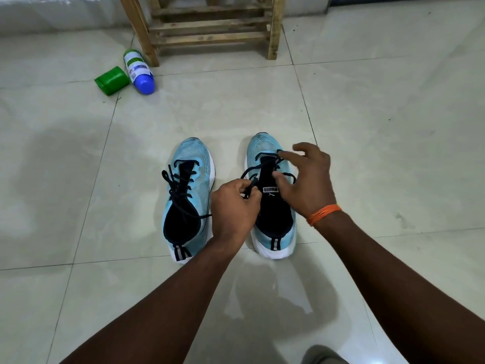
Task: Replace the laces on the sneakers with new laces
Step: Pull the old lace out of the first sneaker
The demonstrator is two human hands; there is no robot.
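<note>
On the floor (367,127): two light-blue sneakers with white soles stand side by side on pale glossy tiles, toes pointing away from the person, a narrow gap between them.
Left sneaker (190,195): its dark lace (178,190) is threaded through the eyelets. The loose ends trail across the tongue and over the open collar.
Right sneaker (265,151): its dark lace (250,171) is slack, with loops lifted off the eyelets. A white brand label shows on the dark tongue.
Left hand (233,206): it is placed over the gap between the shoes, with thumb and fingers curled and pinching a strand of the right sneaker's lace beside the tongue.
Right hand (307,179): it is above the right sneaker's lacing, with fingers spread and loosely bent and gripping nothing. The forefinger tip is at the upper crossings and the thumb near the tongue. Contact with the lace cannot be judged.
Hands, relation: close together over the same shoe, not touching each other.
Right wrist: wound with an orange thread band (324,214).
Far left: a white bottle (139,70) with a blue end lies on its side, and a green container (111,80) lies just beside it.
Background: a wooden rack (210,27) stands against the wall, well apart from the sneakers.
</note>
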